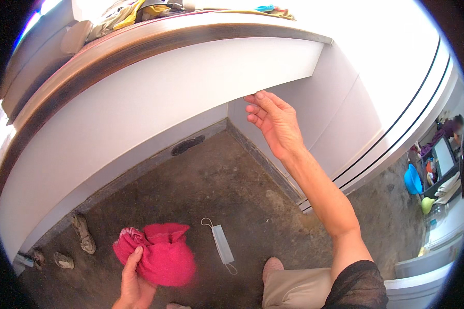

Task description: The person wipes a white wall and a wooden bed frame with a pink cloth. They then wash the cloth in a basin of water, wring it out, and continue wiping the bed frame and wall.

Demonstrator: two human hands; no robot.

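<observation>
My left hand [134, 283] is closed around a bunched pinkish-red cloth [165, 255], thumb on top, above the dark floor. My right hand [274, 121] is stretched far forward, its thumb and forefinger pinched at the lower edge of a white panel [191, 82]. This panel hangs below the brown edge of a long raised surface [139, 47]. The other fingers of that hand are curled. Whether the panel is stiff or soft, I cannot tell.
A face mask [222, 244] lies on the concrete floor [191, 180]. Shoes [84, 234] stand along the left wall. Clothes [139, 13] are heaped on the raised surface. Far right are a blue basin [412, 179], a cluttered dark shelf [443, 154] and a person [452, 125].
</observation>
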